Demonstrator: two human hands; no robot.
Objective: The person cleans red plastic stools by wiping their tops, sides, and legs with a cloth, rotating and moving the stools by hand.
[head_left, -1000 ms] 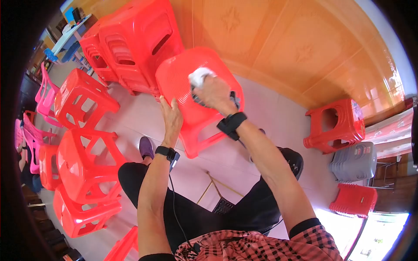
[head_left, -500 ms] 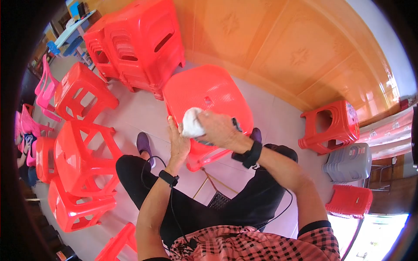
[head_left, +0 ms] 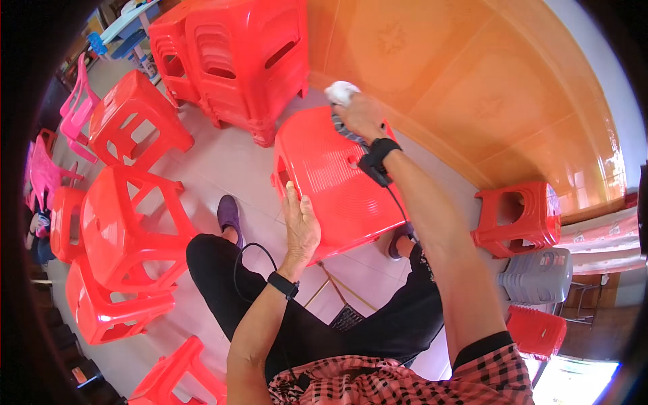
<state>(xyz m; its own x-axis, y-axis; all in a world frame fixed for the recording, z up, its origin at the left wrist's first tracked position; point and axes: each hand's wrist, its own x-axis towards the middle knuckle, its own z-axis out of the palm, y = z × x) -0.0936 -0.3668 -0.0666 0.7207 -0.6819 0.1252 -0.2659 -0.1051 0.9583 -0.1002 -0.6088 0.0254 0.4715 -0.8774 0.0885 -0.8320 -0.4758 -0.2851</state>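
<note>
A red plastic stool [head_left: 337, 196] with a ribbed seat stands in front of me, between my feet and the wall. My left hand [head_left: 300, 226] grips its near left side, thumb at the seat edge and some fingers hidden. Over the far edge of the seat, my right hand [head_left: 363, 120] is closed on a bunched white cloth [head_left: 343, 92]. A grey striped piece of fabric hangs below that hand; whether it belongs to the cloth I cannot tell.
Tall stacks of red stools [head_left: 250, 61] stand at the back left, beside the orange tiled wall [head_left: 439, 81]. Several single red stools [head_left: 128, 229] are on the left. More red stools [head_left: 516, 216] and a grey stool stack [head_left: 538, 277] are on the right.
My right hand has swept the cloth from the near left side of the stool to its far edge. My left hand stays at the stool's left side. The view has shifted slightly.
</note>
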